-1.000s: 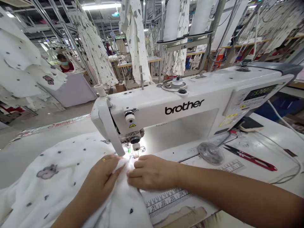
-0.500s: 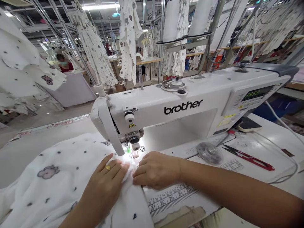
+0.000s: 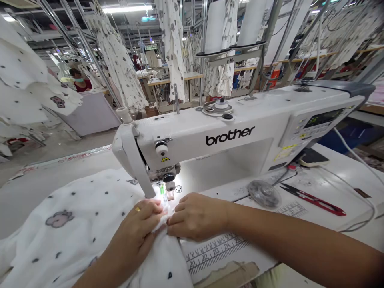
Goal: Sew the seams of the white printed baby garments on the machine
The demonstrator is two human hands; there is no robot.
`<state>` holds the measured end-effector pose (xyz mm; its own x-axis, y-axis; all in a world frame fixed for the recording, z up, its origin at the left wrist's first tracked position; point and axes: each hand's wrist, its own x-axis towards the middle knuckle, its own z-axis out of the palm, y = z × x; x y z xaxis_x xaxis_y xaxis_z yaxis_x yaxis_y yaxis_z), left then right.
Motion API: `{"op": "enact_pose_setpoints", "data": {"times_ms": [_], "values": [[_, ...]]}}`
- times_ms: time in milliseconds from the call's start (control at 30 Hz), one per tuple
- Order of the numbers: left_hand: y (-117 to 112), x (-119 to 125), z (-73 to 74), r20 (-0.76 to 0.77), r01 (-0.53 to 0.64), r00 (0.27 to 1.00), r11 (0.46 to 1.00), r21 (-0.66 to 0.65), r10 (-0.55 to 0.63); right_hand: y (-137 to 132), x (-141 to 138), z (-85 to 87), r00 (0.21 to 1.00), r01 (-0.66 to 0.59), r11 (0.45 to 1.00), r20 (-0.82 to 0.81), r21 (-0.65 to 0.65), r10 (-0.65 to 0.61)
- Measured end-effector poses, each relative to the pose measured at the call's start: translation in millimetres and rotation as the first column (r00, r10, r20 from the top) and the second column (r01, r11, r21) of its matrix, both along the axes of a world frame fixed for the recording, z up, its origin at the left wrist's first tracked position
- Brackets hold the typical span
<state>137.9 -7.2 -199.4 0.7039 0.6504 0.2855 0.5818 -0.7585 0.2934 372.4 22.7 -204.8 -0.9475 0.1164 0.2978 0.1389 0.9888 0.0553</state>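
White fabric [image 3: 108, 204] with dark spots and a pinkish animal figure spreads over the table and under the needle area of a white sewing machine [image 3: 186, 136]. Just in front of the lit presser foot, my left hand [image 3: 139, 224], with a gold ring, is closed on the fabric, fingers curled and thumb below. My right hand [image 3: 195, 216] pinches the fabric's right edge, its fingers bent together beside the needle area. The fingertips of both hands lie close to each other, and the cloth between them is partly hidden.
Red-handled thread snips [image 3: 315, 200] and a clear round plastic case [image 3: 264, 194] lie right of my right forearm. A printed ruler strip [image 3: 213, 254] runs along the table's front. Thread cones [image 3: 214, 28] stand behind the machine. A person [image 3: 80, 82] sits far left among hanging garments.
My left hand's fingers have gone from stretched flat on the fabric to curled, gripping it. My right hand stays nearly in place. A hanging garment in the background has shifted to the right.
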Motion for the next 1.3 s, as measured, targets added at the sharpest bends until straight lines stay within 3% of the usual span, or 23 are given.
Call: {"op": "enact_pose_setpoints", "data": {"times_ms": [233,300,367,433,567,633,667,733,800,867,933,1067,1167,1300], "values": [[19.3,-3.8,-5.3,-0.010,-0.005,1.000,1.000,0.031,0.006,2.9,-5.1,-0.2,0.989,0.129,0.988,-0.054,-0.089,-0.134],[21.3,-3.7,-4.6,0.039,-0.026,0.999,0.999,-0.036,0.027,3.4,-5.8,-0.4,0.990,0.122,0.987,-0.053,-0.104,-0.128],[22.8,-2.9,-2.0,0.111,-0.102,0.986,0.980,-0.171,0.122,3.7,-5.9,-0.5,0.991,0.123,0.986,-0.045,-0.111,-0.129],[25.2,-1.7,1.8,0.172,-0.211,0.942,0.906,-0.368,0.289,3.9,-5.6,-0.8,0.991,0.126,0.985,-0.034,-0.117,-0.131],[30.4,0.0,6.5,0.193,-0.288,0.818,0.677,-0.677,0.542,4.3,-4.7,-2.9,0.992,0.122,0.986,-0.025,-0.116,-0.126],[30.8,0.5,6.1,0.179,-0.294,0.816,0.661,-0.691,0.550,4.3,-4.7,-3.9,0.992,0.117,0.987,-0.031,-0.110,-0.121],[30.2,0.8,5.6,0.174,-0.298,0.833,0.692,-0.658,0.525,4.2,-4.8,-4.2,0.992,0.115,0.987,-0.032,-0.109,-0.120],[27.3,1.5,4.6,0.160,-0.281,0.894,0.802,-0.527,0.418,4.0,-5.1,-3.8,0.992,0.114,0.987,-0.033,-0.114,-0.118],[22.8,2.5,4.1,0.105,-0.201,0.963,0.921,-0.335,0.248,3.6,-5.2,-2.6,0.993,0.107,0.987,-0.034,-0.117,-0.111],[17.6,3.8,4.0,0.005,-0.095,0.995,0.986,-0.140,0.096,3.1,-4.4,-0.8,0.995,0.090,0.989,-0.029,-0.117,-0.094],[12.5,5.2,3.8,-0.104,-0.028,0.994,0.999,0.018,0.030,2.8,-2.1,1.1,0.996,0.080,0.988,-0.026,-0.130,-0.084],[4.0,8.2,2.2,-0.208,0.008,0.977,0.981,0.194,0.033,5.1,4.7,5.7,0.996,0.054,0.968,-0.055,-0.246,-0.070],[-1.2,10.1,-0.3,-0.215,0.022,0.976,0.958,0.287,0.043,8.8,7.2,9.9,0.979,0.153,0.939,-0.084,-0.309,-0.187],[-3.7,11.0,-4.9,-0.210,0.016,0.975,0.929,0.371,0.067,10.1,4.5,12.0,0.934,0.313,0.907,-0.080,-0.282,-0.348]]}}
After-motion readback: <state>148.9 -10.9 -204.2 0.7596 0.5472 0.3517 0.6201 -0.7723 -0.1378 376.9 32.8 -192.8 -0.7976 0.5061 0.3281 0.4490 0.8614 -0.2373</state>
